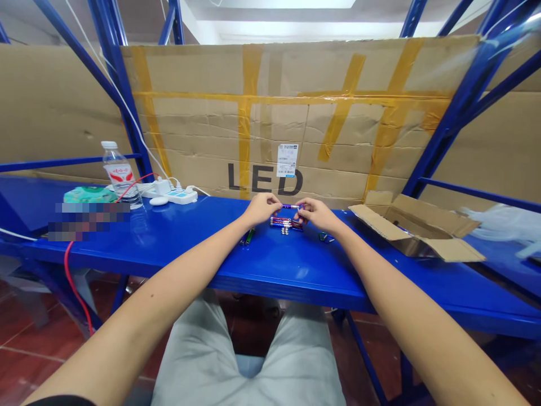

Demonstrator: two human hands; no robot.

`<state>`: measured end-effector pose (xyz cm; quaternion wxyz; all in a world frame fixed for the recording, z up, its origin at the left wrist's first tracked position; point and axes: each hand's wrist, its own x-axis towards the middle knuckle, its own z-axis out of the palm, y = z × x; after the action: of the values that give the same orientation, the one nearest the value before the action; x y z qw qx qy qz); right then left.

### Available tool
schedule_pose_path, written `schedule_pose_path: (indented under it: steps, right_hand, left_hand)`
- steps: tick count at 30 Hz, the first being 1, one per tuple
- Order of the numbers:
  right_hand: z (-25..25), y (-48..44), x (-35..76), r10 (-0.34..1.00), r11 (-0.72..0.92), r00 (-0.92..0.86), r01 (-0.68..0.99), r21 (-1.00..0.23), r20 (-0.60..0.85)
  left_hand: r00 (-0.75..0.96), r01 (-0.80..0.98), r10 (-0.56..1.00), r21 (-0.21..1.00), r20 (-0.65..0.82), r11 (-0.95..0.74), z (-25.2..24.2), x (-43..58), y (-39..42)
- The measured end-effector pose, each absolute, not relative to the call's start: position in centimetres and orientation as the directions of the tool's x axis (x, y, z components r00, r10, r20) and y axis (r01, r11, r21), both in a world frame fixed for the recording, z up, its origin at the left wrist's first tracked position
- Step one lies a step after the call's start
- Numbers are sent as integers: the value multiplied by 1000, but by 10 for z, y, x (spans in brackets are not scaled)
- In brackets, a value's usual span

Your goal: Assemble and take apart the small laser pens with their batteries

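Observation:
My left hand pinches the left end of a slim blue-purple tube with a silvery middle. At its other end, the fingers of my right hand are closed on it. Just below, a row of red and purple metallic tubes lies on the table, with several small silver round pieces in front. Near my left wrist lie dark green tubes. Small dark clips, perhaps carabiners, rest beside my right wrist.
On the blue table, an open cardboard box stands at right. A water bottle, white power strip and green soft pack are at left. A large cardboard panel rises behind; a red cable hangs left.

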<state>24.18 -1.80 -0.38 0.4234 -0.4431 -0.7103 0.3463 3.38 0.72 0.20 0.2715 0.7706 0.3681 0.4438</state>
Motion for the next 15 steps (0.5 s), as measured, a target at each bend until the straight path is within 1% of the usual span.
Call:
schedule_pose_path:
  steps: [3,7,8,10,13,15]
  right_hand:
    - [-5,-16,246,912,406,-237,409,-818,334]
    - [-8,-7,252,899,434,-220,575,-693,380]
    - [-9,-4,253,892,437,-210,628,-644,400]
    - [-10,1,253,869,436,-203,747,-502,452]
    - [-11,6,250,842,402,-233,873,-277,487]
    - [-13,8,248,848,371,-243,907,-199,472]
  left_hand:
    - [303,287,830,786,468,-548,1,34,9]
    - [310,305,831,779,462,-547,-2,32,19]
    - [319,328,829,767,459,-551,-2,32,23]
    - [337,410,826,720,452,-560,-2,33,31]
    - [358,552,820,607,447,-572,-2,37,41]
    - [365,604,821,559,438,-567,-4,41,45]
